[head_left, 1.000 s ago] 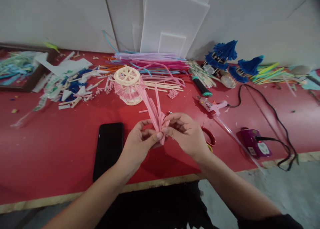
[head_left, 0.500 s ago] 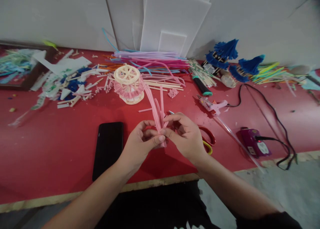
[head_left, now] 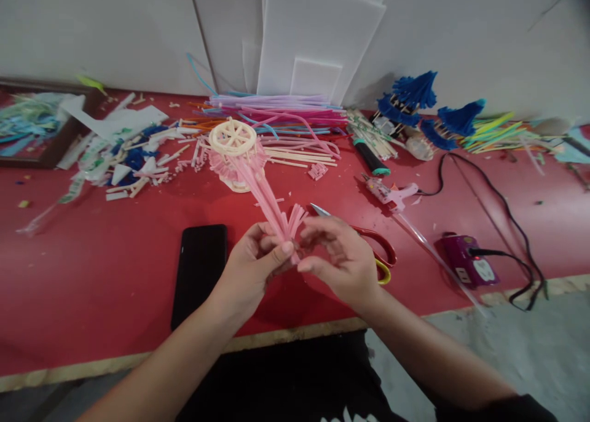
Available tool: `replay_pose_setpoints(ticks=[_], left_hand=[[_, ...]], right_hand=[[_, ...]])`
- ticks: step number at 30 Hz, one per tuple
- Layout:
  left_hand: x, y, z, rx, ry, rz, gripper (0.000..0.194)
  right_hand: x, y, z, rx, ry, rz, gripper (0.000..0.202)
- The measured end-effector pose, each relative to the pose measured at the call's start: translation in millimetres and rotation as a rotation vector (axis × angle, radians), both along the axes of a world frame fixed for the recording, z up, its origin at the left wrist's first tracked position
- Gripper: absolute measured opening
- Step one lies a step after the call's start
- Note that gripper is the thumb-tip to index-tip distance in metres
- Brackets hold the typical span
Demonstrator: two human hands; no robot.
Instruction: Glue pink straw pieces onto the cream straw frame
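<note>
My left hand pinches the bundle of pink pipe cleaners, just on the near side of the wheel-topped model; my right hand is half open beside the bundle, thumb and fingers parted.

Pink strips — bundled, slanting; some (shorter ones) splayed.

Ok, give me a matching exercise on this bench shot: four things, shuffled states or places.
Things:
1. Pink strips
2. Black phone
3. Scissors
4. Pink glue gun

States or places:
A. Partly hidden by the right hand
B. Clear stick running out toward the table's front edge
C. Pinched in the left hand
D. Lying flat, left of both hands

Pairs: 1-C, 2-D, 3-A, 4-B
</note>
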State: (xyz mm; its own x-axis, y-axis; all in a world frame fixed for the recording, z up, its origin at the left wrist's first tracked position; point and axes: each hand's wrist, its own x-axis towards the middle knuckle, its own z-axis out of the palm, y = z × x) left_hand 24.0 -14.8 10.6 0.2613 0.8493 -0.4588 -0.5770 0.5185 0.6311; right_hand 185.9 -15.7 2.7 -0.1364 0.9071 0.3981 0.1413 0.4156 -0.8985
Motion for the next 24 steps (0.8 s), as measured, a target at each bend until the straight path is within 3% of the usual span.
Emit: replay_pose_setpoints(ticks=[3, 5, 14, 17, 24], left_hand=[[0, 0, 1.5, -0.061, -0.013, 0.049, 0.046], [1, -1, 2.0, -0.087, -0.025, 0.068, 0.047], [6, -6, 0.6, -0.119, -0.051, 0.05, 0.049], [6, -7, 0.1, -0.126, -0.052, 0.049, 0.048], [12, -9, -4.5, -0.095, -0.071, 0.054, 0.046]], right_hand=[[7, -5, 0.3, 0.261, -0.25, 0.034, 0.039], [11, -7, -0.1, 0.327, -0.315, 0.04, 0.036], [11, -9, 1.9, 0.314, -0.304, -0.016, 0.024], [10, -6, 2.8, 0.247, -0.238, 0.025, 0.019], [9, 0, 1.2, -0.146, -0.008, 0.078, 0.011]])
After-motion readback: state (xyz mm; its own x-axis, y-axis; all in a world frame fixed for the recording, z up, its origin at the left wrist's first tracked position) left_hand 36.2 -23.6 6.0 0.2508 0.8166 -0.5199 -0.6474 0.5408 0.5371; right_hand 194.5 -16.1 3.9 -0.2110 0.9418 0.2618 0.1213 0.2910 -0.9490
